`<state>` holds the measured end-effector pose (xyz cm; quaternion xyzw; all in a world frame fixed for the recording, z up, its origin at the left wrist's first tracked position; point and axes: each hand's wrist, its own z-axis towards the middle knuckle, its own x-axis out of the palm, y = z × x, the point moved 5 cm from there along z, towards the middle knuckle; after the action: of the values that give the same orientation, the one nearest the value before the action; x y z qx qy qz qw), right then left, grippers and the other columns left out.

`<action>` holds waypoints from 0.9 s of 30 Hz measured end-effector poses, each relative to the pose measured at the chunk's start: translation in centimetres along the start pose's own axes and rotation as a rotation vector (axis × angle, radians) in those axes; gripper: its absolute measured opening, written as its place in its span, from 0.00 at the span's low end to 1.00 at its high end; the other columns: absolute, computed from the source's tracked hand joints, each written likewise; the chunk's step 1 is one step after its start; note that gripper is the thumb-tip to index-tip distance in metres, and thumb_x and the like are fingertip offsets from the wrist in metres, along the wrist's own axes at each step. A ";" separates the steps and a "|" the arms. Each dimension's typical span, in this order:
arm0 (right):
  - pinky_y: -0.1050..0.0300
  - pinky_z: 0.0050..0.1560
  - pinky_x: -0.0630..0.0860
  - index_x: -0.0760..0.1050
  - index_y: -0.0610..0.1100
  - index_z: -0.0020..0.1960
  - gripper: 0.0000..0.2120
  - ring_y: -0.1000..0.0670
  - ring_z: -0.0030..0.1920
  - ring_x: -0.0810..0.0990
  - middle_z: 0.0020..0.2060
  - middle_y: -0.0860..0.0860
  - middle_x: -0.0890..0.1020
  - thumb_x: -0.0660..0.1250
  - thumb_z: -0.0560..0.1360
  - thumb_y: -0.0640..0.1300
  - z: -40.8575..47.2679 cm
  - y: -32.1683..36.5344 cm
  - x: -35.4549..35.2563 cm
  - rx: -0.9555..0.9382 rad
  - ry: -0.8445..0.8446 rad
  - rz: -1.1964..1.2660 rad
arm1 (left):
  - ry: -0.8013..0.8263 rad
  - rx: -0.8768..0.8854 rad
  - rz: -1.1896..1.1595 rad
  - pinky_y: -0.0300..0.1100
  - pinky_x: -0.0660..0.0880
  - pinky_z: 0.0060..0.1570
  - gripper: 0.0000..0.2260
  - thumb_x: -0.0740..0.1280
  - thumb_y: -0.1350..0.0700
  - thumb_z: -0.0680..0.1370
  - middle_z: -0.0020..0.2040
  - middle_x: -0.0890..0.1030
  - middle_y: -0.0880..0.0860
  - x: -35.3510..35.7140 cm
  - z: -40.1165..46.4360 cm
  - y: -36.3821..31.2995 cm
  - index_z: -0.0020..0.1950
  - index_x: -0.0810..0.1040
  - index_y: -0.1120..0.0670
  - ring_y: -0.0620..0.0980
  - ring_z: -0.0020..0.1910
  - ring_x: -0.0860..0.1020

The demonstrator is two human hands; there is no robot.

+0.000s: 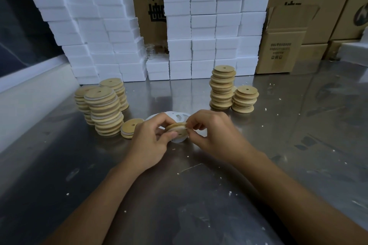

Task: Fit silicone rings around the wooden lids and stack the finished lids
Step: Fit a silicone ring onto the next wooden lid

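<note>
Both hands met over the middle of the steel table, working one wooden lid held on edge between them. The left hand gripped it from the near side, thumb pressed against the face by the small hole, fingers curled over the top. The right hand pinched at the rim, where a thin white ring seemed to be going into the groove. Tilting the lid that way looked sensible to me, since it left the edge free for the fingers to walk the ring round.

Just behind the hands lay a loose heap of rings, close enough to pick from without reaching; I could not count them, as they overlapped and the hands hid some.

On the person's left stood three finished stacks, white showing between the wood, with a short pile of one or two lids started beside them. On the right were two bare stacks, one tall and one short, perhaps with a lid or two hidden between. So supply sat on one side and done work on the other, I guessed.

White boxes were walled up along the back, too many to count, with several cartons behind and right.
</note>
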<state>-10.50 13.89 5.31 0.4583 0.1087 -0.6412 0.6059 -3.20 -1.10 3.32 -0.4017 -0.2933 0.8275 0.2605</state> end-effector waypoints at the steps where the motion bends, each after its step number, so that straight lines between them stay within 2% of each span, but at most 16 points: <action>1: 0.48 0.46 0.79 0.82 0.43 0.49 0.06 0.51 0.44 0.80 0.45 0.50 0.83 0.70 0.74 0.43 0.0 0.0 0.0 0.008 0.000 -0.001 | 0.002 -0.005 -0.014 0.36 0.79 0.41 0.12 0.72 0.66 0.73 0.41 0.82 0.44 0.0 0.0 0.1 0.43 0.78 0.48 0.44 0.40 0.83; 6: 0.48 0.46 0.79 0.82 0.44 0.49 0.07 0.51 0.44 0.80 0.45 0.50 0.84 0.71 0.74 0.45 0.0 0.0 -0.2 0.048 -0.001 -0.019 | 0.016 -0.042 -0.079 0.35 0.79 0.41 0.15 0.72 0.66 0.73 0.42 0.83 0.44 -0.1 0.0 0.3 0.42 0.78 0.44 0.45 0.40 0.84; 11: 0.48 0.45 0.80 0.83 0.43 0.47 0.08 0.51 0.42 0.81 0.42 0.50 0.84 0.71 0.72 0.47 0.0 0.0 -0.2 0.069 0.001 -0.018 | 0.042 -0.057 -0.140 0.32 0.77 0.39 0.13 0.71 0.68 0.73 0.42 0.83 0.47 -0.1 0.0 0.3 0.42 0.78 0.49 0.45 0.40 0.84; 15: 0.47 0.45 0.81 0.82 0.44 0.49 0.13 0.51 0.43 0.82 0.44 0.51 0.84 0.68 0.72 0.52 -0.2 -0.1 0.0 0.096 0.017 0.011 | 0.040 -0.089 -0.170 0.32 0.76 0.39 0.12 0.71 0.69 0.73 0.41 0.84 0.44 -0.1 0.0 0.7 0.43 0.77 0.52 0.45 0.39 0.84; 18: 0.49 0.46 0.81 0.83 0.43 0.47 0.07 0.54 0.43 0.83 0.43 0.52 0.85 0.71 0.72 0.46 -0.5 -0.5 0.1 0.115 -0.017 0.089 | 0.042 -0.097 -0.173 0.31 0.76 0.39 0.12 0.71 0.69 0.73 0.41 0.84 0.44 0.0 0.0 1.0 0.44 0.76 0.53 0.44 0.40 0.84; 21: 0.53 0.48 0.81 0.84 0.42 0.48 0.04 0.56 0.43 0.84 0.43 0.52 0.86 0.72 0.73 0.41 -0.5 -0.8 0.1 0.124 -0.017 0.126 | 0.036 -0.088 -0.153 0.29 0.75 0.42 0.14 0.71 0.70 0.72 0.41 0.84 0.43 0.0 0.0 1.1 0.42 0.76 0.51 0.41 0.42 0.83; 27: 0.68 0.51 0.79 0.85 0.42 0.50 0.06 0.61 0.45 0.83 0.44 0.53 0.87 0.73 0.74 0.39 -0.4 -1.2 0.1 0.159 -0.007 0.162 | 0.013 -0.059 -0.044 0.27 0.75 0.45 0.15 0.72 0.68 0.72 0.41 0.84 0.44 -0.4 0.1 1.2 0.42 0.78 0.47 0.38 0.43 0.82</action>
<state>-11.35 14.36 4.53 0.5101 0.0180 -0.5982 0.6178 -3.29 -2.25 2.76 -0.4082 -0.3245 0.8098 0.2687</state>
